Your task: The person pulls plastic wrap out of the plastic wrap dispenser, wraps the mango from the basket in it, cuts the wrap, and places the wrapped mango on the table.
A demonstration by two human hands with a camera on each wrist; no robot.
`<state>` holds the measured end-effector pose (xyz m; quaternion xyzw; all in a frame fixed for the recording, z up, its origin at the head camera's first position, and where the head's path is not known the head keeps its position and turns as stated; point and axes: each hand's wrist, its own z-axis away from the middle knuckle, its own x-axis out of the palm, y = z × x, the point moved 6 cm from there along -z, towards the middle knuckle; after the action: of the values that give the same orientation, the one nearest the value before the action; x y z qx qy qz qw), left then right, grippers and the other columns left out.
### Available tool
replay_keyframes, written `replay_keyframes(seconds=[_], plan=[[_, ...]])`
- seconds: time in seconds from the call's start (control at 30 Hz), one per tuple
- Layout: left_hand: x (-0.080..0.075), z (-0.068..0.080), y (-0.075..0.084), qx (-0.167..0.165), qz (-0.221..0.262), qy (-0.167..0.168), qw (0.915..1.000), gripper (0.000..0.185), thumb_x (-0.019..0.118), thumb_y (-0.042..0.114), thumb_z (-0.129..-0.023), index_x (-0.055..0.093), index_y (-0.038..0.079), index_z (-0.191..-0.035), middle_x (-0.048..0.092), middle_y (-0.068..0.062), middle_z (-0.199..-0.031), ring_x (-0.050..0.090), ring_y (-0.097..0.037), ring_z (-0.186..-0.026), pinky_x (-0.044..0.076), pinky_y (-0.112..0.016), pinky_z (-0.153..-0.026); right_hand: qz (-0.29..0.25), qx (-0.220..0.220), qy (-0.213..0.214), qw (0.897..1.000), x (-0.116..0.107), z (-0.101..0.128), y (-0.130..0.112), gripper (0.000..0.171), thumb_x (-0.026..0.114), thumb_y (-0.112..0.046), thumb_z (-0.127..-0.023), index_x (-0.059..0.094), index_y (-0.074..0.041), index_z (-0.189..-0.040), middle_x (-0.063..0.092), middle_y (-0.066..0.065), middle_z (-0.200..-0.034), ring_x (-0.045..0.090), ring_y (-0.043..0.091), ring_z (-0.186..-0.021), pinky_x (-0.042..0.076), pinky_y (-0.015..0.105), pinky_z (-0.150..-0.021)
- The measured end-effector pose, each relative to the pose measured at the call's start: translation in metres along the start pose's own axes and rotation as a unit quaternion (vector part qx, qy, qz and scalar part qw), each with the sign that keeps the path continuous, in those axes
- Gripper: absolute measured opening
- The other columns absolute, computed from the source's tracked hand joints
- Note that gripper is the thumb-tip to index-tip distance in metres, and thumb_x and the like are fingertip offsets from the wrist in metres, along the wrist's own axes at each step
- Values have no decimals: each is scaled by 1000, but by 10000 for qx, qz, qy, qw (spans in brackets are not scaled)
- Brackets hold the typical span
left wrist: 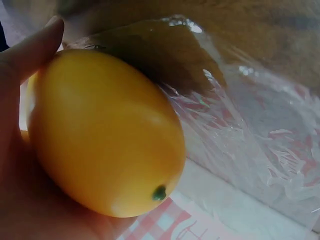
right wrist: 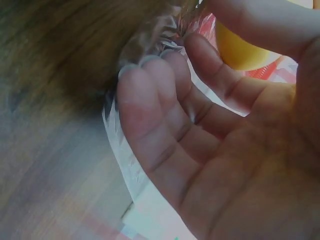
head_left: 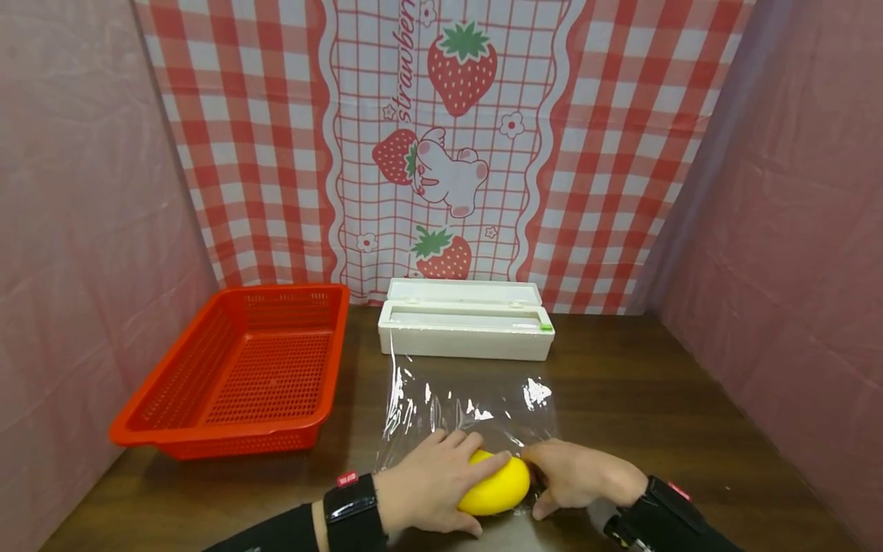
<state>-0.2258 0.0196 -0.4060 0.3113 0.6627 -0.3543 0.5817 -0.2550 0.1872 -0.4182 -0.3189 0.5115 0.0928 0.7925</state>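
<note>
Dark wood-grain table [head_left: 690,414] runs front to back, w/ pink cloth walls at the sides and a red-check strawberry cloth [head_left: 441,146] behind. Rear left sits a red plastic basket [head_left: 237,368], rectangular, perforated mesh walls and floor. Center rear: white oblong cling-film dispenser box [head_left: 465,328], lid up. From it a clear, glossy, wrinkled sheet of film [head_left: 469,406] lies flat on the table toward the person. At the sheet's near edge is a smooth yellow egg-shaped fruit [head_left: 498,487], matte-shiny skin, tiny green dot at one end. Left hand [head_left: 431,491] is cupped over the fruit, fingers curled round it. Right hand [head_left: 579,475] is just beside the fruit, its fingertips [right wrist: 150,70] pinching bunched film.
</note>
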Motion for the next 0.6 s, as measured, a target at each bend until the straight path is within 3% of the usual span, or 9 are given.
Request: replay_keyframes(seconds=[0.17, 0.3, 0.47, 0.6], plan=[[1, -2, 2, 49, -293, 36, 9996, 92, 69, 72, -82, 37, 30, -157, 56, 1, -128, 54, -17, -109, 46, -33, -90, 155, 60, 123, 9998, -4, 3, -2, 42, 91, -27, -75, 61, -20, -103, 54, -12, -84, 50, 7, -75, 47, 30, -68], [1, -3, 3, 46, -629, 113, 9979, 89, 68, 72, -81, 42, 25, -151, 55, 3, -123, 55, -15, -106, 47, -32, -87, 360, 211, 379, 9984, -9, 9, -6, 50, 90, -35, -75, 58, -21, -111, 60, -11, -97, 52, 8, -80, 50, 35, -72], [1, -4, 4, -16, -870, 214, 9960, 85, 69, 74, -79, 45, 21, -141, 54, 3, -117, 56, -12, -99, 45, -27, -79, 677, -155, 746, 9948, -10, 11, -23, 66, 90, -42, -75, 56, -20, -127, 58, -9, -112, 54, 7, -85, 53, 34, -69], [1, -3, 3, -33, -772, 271, 9966, 86, 71, 74, -78, 44, 22, -141, 51, 2, -120, 55, -13, -99, 45, -27, -80, 1198, -437, 957, 9872, -5, 9, -34, 70, 90, -47, -72, 57, -20, -128, 54, -11, -105, 52, 6, -87, 52, 33, -68]])
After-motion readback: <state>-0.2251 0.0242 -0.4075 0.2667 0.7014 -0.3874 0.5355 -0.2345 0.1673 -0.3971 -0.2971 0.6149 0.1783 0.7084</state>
